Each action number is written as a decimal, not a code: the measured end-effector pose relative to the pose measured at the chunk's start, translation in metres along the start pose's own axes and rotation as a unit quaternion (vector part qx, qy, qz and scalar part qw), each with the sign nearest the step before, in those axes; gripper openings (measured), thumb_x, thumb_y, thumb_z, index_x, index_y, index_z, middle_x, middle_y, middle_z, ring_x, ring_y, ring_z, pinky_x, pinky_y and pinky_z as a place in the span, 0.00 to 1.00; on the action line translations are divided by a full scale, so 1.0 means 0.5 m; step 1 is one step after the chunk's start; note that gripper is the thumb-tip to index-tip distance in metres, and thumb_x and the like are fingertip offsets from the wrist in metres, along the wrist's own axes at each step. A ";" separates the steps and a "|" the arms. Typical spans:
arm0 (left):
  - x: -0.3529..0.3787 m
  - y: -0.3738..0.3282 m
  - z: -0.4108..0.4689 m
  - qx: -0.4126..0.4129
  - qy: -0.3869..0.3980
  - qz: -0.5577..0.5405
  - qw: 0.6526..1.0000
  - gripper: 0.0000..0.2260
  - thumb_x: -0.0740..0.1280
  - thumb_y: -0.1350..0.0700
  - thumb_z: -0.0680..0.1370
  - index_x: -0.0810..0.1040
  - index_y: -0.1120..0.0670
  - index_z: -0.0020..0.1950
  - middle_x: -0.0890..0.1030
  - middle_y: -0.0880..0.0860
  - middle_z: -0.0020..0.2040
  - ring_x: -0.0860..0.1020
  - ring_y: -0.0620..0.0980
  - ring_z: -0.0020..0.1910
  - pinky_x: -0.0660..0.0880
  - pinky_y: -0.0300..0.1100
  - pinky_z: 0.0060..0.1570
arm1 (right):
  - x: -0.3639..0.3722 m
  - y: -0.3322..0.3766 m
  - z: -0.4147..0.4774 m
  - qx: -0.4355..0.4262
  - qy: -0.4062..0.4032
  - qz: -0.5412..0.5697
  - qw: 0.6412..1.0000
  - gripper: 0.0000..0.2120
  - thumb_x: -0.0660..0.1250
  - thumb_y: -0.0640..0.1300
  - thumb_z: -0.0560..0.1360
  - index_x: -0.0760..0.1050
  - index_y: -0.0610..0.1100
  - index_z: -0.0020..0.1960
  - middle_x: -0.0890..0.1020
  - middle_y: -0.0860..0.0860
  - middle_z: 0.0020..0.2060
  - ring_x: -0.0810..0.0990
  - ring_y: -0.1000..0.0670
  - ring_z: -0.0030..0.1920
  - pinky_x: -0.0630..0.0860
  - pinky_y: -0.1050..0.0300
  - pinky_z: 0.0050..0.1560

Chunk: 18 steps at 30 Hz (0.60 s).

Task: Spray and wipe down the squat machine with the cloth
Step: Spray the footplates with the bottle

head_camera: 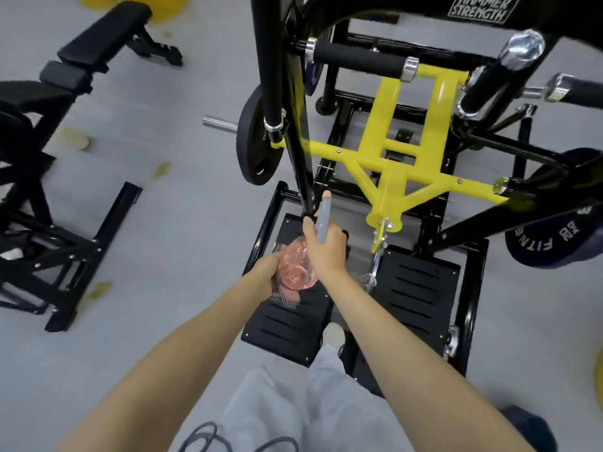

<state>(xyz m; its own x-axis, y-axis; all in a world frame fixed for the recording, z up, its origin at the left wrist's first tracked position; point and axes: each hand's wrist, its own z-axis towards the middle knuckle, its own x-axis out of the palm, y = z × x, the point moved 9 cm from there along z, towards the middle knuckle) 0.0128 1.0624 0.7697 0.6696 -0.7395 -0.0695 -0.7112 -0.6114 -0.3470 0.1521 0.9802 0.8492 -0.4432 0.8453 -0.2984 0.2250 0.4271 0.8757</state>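
Both hands on the spray bottle in front of the squat machine; cloth in the L hand.
R hand is wrapped round the bottle's neck just under frame centre; grey sprayer head sticks out toward 12 o'clock, orange tip close to a black upright of the machine; L hand at approx 7 o'clock of the R one curls against the pink bottle body and holds the checked cloth bunched beneath it, fingers mostly hidden; machine fills 12 to 4 o'clock w/ yellow cross-frame; black footplates lie under and at 4 o'clock of the hands; weight plate at 11 o'clock; black bench at 9–10 o'clock on the grey floor; light trousers and a shoe at 6 o'clock.
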 end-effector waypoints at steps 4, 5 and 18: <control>0.002 0.002 0.032 -0.002 -0.011 0.012 1.000 0.12 0.61 0.54 0.81 0.80 0.58 0.46 0.84 0.56 0.40 0.83 0.54 0.38 0.79 0.46 0.34 | 0.019 -0.025 0.014 0.016 0.017 -0.041 0.999 0.14 0.61 0.48 0.78 0.69 0.44 0.62 0.75 0.51 0.33 0.74 0.49 0.35 0.70 0.52 0.40; 0.005 0.008 0.044 -0.009 -0.005 0.017 1.000 0.13 0.60 0.54 0.81 0.80 0.58 0.45 0.84 0.56 0.38 0.83 0.54 0.36 0.79 0.46 0.32 | 0.025 -0.028 0.016 0.011 0.028 -0.055 0.998 0.22 0.60 0.49 0.78 0.64 0.48 0.70 0.78 0.50 0.37 0.76 0.47 0.38 0.72 0.51 0.43; -0.016 0.111 0.343 -0.060 0.021 0.161 0.985 0.14 0.64 0.51 0.80 0.80 0.61 0.49 0.85 0.58 0.41 0.84 0.56 0.39 0.81 0.49 0.42 | 0.156 -0.342 0.103 0.035 0.024 -0.060 0.997 0.18 0.62 0.56 0.78 0.70 0.46 0.62 0.74 0.59 0.33 0.73 0.56 0.35 0.68 0.58 0.40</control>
<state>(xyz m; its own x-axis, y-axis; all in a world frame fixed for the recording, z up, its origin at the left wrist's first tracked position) 0.0047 1.0826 0.5904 0.3974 -0.9099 -0.1188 -0.9071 -0.3699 -0.2008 0.1236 0.9895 0.6568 -0.5113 0.7714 -0.3789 0.2278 0.5467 0.8057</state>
